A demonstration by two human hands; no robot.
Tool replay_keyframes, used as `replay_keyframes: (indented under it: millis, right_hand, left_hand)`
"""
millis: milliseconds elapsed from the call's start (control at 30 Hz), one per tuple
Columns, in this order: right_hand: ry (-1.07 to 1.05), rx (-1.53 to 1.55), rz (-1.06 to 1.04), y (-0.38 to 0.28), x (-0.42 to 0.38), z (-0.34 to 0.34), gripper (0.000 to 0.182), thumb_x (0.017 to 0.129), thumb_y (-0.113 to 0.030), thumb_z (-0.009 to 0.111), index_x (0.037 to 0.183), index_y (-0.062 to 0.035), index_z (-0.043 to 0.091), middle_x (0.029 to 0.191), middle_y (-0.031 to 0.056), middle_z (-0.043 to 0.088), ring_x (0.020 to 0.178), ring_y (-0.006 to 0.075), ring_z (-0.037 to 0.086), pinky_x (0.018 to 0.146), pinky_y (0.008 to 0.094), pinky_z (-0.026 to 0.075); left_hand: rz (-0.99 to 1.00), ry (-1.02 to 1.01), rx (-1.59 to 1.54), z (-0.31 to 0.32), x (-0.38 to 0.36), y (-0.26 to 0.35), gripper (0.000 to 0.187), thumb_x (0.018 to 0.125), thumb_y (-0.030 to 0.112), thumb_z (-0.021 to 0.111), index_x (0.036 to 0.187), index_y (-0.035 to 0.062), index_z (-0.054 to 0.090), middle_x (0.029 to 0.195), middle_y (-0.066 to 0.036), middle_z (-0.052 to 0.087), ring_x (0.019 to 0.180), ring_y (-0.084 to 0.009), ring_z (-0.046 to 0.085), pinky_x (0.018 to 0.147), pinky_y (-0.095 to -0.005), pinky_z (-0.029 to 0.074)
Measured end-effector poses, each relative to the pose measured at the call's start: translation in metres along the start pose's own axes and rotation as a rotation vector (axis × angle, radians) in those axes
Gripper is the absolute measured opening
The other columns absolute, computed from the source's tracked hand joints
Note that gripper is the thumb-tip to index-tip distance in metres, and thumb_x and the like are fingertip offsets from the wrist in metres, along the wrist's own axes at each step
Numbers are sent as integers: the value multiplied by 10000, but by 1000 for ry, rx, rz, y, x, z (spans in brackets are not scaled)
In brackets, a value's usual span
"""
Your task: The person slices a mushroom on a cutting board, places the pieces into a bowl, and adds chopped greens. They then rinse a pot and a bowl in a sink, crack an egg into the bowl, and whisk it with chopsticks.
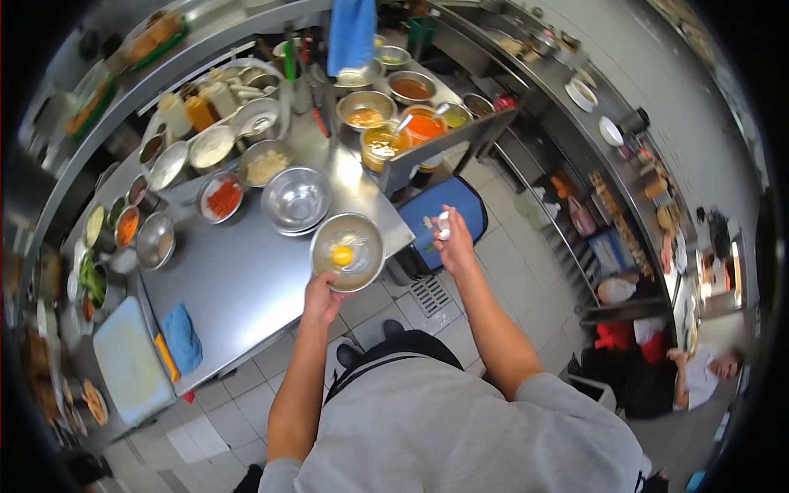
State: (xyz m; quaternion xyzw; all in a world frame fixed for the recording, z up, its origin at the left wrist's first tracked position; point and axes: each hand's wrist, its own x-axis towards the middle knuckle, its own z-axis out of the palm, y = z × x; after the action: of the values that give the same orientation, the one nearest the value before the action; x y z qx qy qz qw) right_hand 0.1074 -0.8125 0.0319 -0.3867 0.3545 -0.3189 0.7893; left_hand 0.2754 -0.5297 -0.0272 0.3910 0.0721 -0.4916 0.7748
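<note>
My left hand grips the near rim of a metal bowl, which holds a raw egg with its yolk whole. To the right, my right hand is closed around white eggshell, above the edge of a blue lid on a bin. Beside the held bowl, stacked empty metal bowls rest on the steel counter.
Bowls of chopped food and squeeze bottles line the counter's back. Sauce tubs stand near its right corner. A cutting board, blue cloth and knife lie left. A co-worker is at far right.
</note>
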Motion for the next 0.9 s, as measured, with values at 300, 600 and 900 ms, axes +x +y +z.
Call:
replay_keyframes:
  millis: [300, 600, 900]
  right_hand:
    - [543, -121, 173, 61, 57, -313, 230, 1037, -322, 572, 1132, -116, 527, 897, 77, 613, 681, 189, 605, 517, 345, 486]
    - [523, -348, 431, 136, 228, -329, 447, 973, -161, 615, 1390, -156, 456, 1253, 98, 605, 1073, 263, 613, 812, 496, 537]
    - [290, -583, 743, 155, 303, -305, 883, 892, 4, 551, 1649, -257, 178, 1489, 177, 498, 1331, 377, 508, 954, 700, 454]
  left_hand:
    - [138, 352, 148, 3, -37, 3, 649, 854, 13, 515, 1491, 82, 409, 1359, -170, 560, 1149, -349, 649, 829, -544, 602]
    - [253, 737, 50, 27, -57, -66, 584, 836, 14, 521, 1415, 50, 452, 1335, -169, 574, 1170, -360, 637, 890, -549, 590]
    - [316, 932, 5, 60, -98, -122, 536, 833, 46, 529, 1367, 45, 479, 1325, -163, 590, 1145, -358, 654, 878, -535, 588]
